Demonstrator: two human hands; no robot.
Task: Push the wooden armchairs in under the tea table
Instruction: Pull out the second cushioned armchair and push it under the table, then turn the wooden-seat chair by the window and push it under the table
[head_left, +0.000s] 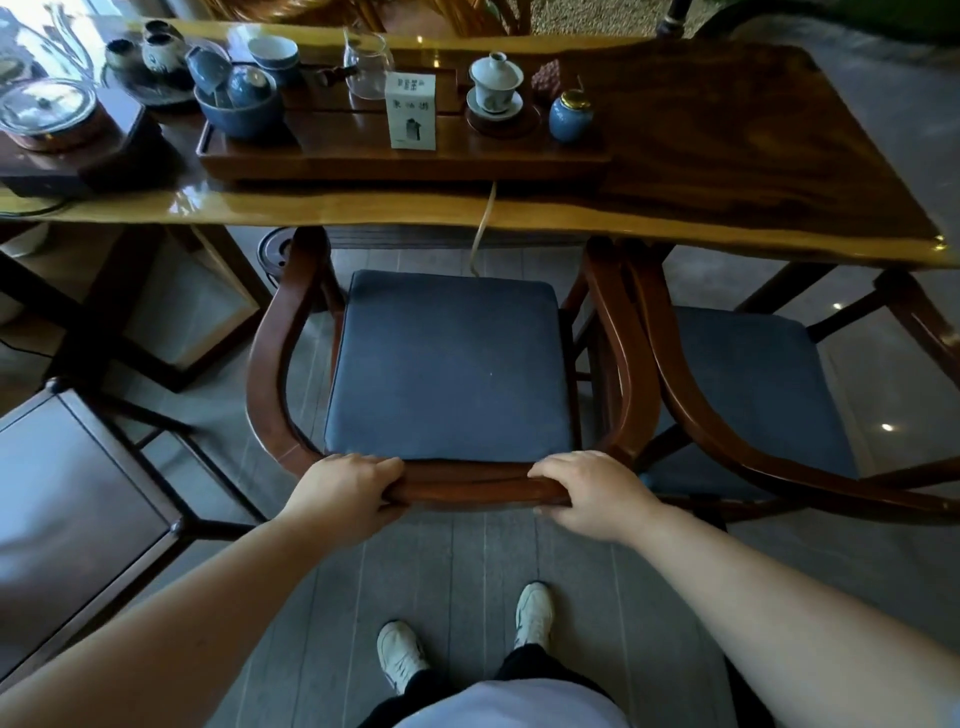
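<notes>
Both hands on the back rail (467, 486) of the centre chair (270, 364), palms down, fingers curled over its top edge. Left hand (343, 493) closed on the rail's left end, right hand (592, 493) closed on its right end, bare stretch of rail between them. Blue cushion (447, 364) just ahead of the grip, fully in view. Armrest tips ahead of that, touching or just under the near edge of the table (727, 156); seat itself not under the top. Second chair (691, 415) just right of the right hand, its arm pressed close against the centre chair's right arm, blue seat partly under the table's right end. Tea tray (363, 161) on the tabletop well ahead of the grip, carrying a white box (411, 111), a lidded white cup (494, 83), a blue jar (570, 117) and a blue bowl (241, 111). Pale cord (480, 228) hanging from the table edge down behind the cushion. Dark stool (83, 499) left of the left hand. White shoes (402, 654) on grey floor below the grip.
</notes>
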